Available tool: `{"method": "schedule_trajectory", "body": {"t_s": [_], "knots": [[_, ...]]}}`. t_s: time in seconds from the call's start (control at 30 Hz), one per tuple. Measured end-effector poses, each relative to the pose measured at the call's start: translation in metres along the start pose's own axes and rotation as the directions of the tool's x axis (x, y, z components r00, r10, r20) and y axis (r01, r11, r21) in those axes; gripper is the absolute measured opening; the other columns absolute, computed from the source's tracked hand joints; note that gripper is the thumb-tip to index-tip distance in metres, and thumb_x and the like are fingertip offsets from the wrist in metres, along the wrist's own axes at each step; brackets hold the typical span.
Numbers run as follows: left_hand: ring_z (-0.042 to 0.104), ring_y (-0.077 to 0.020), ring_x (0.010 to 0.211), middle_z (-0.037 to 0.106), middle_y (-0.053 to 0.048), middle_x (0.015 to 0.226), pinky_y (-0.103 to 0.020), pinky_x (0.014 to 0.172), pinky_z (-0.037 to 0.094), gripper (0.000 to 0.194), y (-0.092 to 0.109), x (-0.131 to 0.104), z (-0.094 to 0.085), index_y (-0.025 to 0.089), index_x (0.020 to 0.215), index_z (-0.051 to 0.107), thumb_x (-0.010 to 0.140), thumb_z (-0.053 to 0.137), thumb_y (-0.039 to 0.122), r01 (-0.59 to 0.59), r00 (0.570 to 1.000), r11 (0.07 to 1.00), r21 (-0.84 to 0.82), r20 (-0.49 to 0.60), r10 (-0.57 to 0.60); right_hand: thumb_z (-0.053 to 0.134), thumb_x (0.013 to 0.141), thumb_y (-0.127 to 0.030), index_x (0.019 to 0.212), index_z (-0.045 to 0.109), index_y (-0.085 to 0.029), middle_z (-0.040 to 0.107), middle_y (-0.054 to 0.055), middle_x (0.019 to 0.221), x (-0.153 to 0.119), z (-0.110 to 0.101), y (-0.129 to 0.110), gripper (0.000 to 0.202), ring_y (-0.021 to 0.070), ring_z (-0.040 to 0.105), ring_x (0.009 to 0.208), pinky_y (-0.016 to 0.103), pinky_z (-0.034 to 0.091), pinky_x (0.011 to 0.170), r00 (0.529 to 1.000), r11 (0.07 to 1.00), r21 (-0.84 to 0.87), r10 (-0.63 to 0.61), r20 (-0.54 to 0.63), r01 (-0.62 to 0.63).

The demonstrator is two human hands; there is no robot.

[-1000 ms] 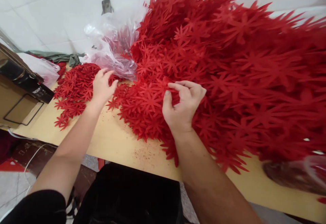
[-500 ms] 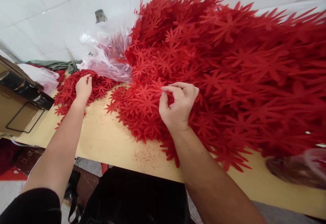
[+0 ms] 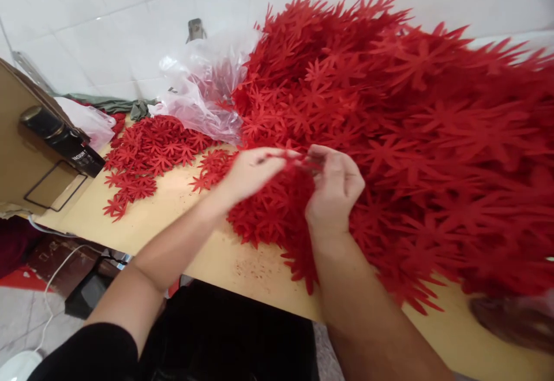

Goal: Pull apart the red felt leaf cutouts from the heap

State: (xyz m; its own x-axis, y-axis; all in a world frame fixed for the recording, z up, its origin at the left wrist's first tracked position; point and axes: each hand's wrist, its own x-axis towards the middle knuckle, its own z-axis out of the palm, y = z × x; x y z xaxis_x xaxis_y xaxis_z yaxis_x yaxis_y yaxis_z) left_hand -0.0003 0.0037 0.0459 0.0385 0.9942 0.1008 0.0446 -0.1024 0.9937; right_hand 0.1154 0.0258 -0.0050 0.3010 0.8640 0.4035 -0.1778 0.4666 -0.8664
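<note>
My left hand (image 3: 259, 173) is closed in a pinch on a red flower-shaped cutout (image 3: 296, 162), which is mostly hidden and smeared by motion. Facing it, almost fingertip to fingertip, my right hand (image 3: 335, 187) has its fingers curled together; what they pinch is too blurred to make out. Both hands are over the near left part of a big heap of red flower-shaped cutouts (image 3: 346, 92) with long narrow petals. Farther left lies a smaller pile of similar red cutouts (image 3: 151, 147).
A clear plastic bag (image 3: 208, 104) stands between the piles, against the white tiled wall (image 3: 130, 34). At the left are a cardboard box (image 3: 26, 133) and a black vacuum flask (image 3: 64, 141). Reddish crumbs lie on the pale tabletop (image 3: 255, 274) near its front edge.
My left hand has left the smaller pile and moved right to meet my right hand. A red cutout now shows at its fingertips. The whole view has shifted slightly.
</note>
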Motion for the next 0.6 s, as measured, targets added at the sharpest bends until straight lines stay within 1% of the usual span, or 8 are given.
{"method": "schedule_trajectory", "body": {"t_s": [0.03, 0.07, 0.13, 0.2, 0.27, 0.37, 0.5, 0.6], "knots": [[0.063, -0.0136, 0.091, 0.071, -0.004, 0.086, -0.031, 0.09, 0.046, 0.022, -0.005, -0.001, 0.021, 0.013, 0.085, 0.067, 0.076, 0.047, 0.011, 0.004, 0.998, 1.0, -0.019, 0.067, -0.002, 0.046, 0.077, -0.051, 0.088, 0.062, -0.011, 0.06, 0.007, 0.085, 0.001, 0.0, -0.002, 0.045, 0.0125, 0.057, 0.073, 0.032, 0.045, 0.071, 0.998, 0.994, 0.09, 0.065, -0.019, -0.063], [0.063, -0.0148, 0.093, 0.071, -0.005, 0.089, -0.032, 0.092, 0.045, 0.023, -0.009, 0.0, 0.038, 0.013, 0.086, 0.067, 0.075, 0.048, 0.009, 0.013, 0.996, 0.999, -0.039, 0.086, -0.009, 0.045, 0.076, -0.054, 0.088, 0.062, -0.01, 0.061, 0.006, 0.082, 0.003, 0.0, -0.004, 0.048, 0.0119, 0.057, 0.069, 0.031, 0.044, 0.07, 0.993, 0.982, 0.156, 0.116, -0.03, -0.11], [0.061, -0.0158, 0.1, 0.069, -0.007, 0.099, -0.033, 0.097, 0.043, 0.028, -0.017, 0.003, 0.063, 0.013, 0.091, 0.066, 0.076, 0.043, 0.009, -0.019, 1.0, 0.993, -0.121, 0.012, 0.02, 0.043, 0.075, -0.056, 0.086, 0.063, -0.01, 0.063, 0.005, 0.079, 0.006, -0.002, -0.007, 0.051, 0.0116, 0.058, 0.068, 0.031, 0.045, 0.071, 0.98, 0.957, 0.227, 0.195, -0.029, -0.183], [0.058, -0.0169, 0.107, 0.065, -0.008, 0.11, -0.033, 0.1, 0.041, 0.035, -0.021, 0.007, 0.076, 0.013, 0.102, 0.063, 0.076, 0.04, 0.009, -0.057, 0.998, 0.978, -0.2, -0.048, 0.049, 0.043, 0.075, -0.057, 0.086, 0.062, -0.011, 0.064, 0.005, 0.08, 0.009, -0.004, -0.009, 0.051, 0.0125, 0.06, 0.071, 0.032, 0.046, 0.076, 0.97, 0.936, 0.262, 0.241, 0.011, -0.235], [0.052, -0.0184, 0.117, 0.058, -0.008, 0.124, -0.033, 0.105, 0.036, 0.041, -0.021, 0.007, 0.082, 0.015, 0.112, 0.059, 0.075, 0.041, 0.01, -0.105, 0.987, 0.972, -0.208, -0.138, 0.077, 0.047, 0.073, -0.057, 0.09, 0.062, -0.014, 0.066, 0.005, 0.084, 0.012, -0.007, -0.009, 0.049, 0.0138, 0.062, 0.077, 0.035, 0.047, 0.083, 0.965, 0.921, 0.289, 0.25, 0.074, -0.261], [0.032, -0.0182, 0.135, 0.041, -0.005, 0.143, -0.032, 0.114, 0.023, 0.05, -0.018, 0.004, 0.084, 0.019, 0.124, 0.05, 0.075, 0.043, 0.013, -0.147, 0.964, 0.979, -0.138, -0.24, 0.111, 0.049, 0.073, -0.057, 0.096, 0.063, -0.016, 0.067, 0.006, 0.094, 0.014, -0.012, -0.007, 0.049, 0.0165, 0.064, 0.088, 0.041, 0.044, 0.094, 0.961, 0.914, 0.301, 0.243, 0.136, -0.273], [0.009, -0.0136, 0.142, 0.019, 0.003, 0.152, -0.031, 0.117, 0.009, 0.057, -0.019, -0.002, 0.082, 0.023, 0.136, 0.037, 0.079, 0.04, 0.019, -0.08, 0.968, 0.983, -0.166, -0.247, 0.037, 0.038, 0.079, -0.056, 0.109, 0.059, -0.013, 0.063, 0.014, 0.112, 0.011, -0.013, -0.009, 0.057, 0.021, 0.061, 0.106, 0.043, 0.042, 0.1, 0.971, 0.957, 0.229, 0.134, 0.199, -0.179], [0.006, -0.0108, 0.142, 0.015, 0.004, 0.153, -0.028, 0.117, 0.005, 0.061, -0.023, -0.007, 0.079, 0.021, 0.14, 0.029, 0.079, 0.037, 0.016, -0.046, 0.967, 0.968, -0.248, -0.253, -0.018, 0.026, 0.085, -0.056, 0.121, 0.053, -0.012, 0.056, 0.016, 0.127, -0.001, -0.007, -0.014, 0.063, 0.0201, 0.054, 0.118, 0.042, 0.036, 0.107, 0.944, 0.99, 0.096, 0.064, 0.322, -0.1]]}}
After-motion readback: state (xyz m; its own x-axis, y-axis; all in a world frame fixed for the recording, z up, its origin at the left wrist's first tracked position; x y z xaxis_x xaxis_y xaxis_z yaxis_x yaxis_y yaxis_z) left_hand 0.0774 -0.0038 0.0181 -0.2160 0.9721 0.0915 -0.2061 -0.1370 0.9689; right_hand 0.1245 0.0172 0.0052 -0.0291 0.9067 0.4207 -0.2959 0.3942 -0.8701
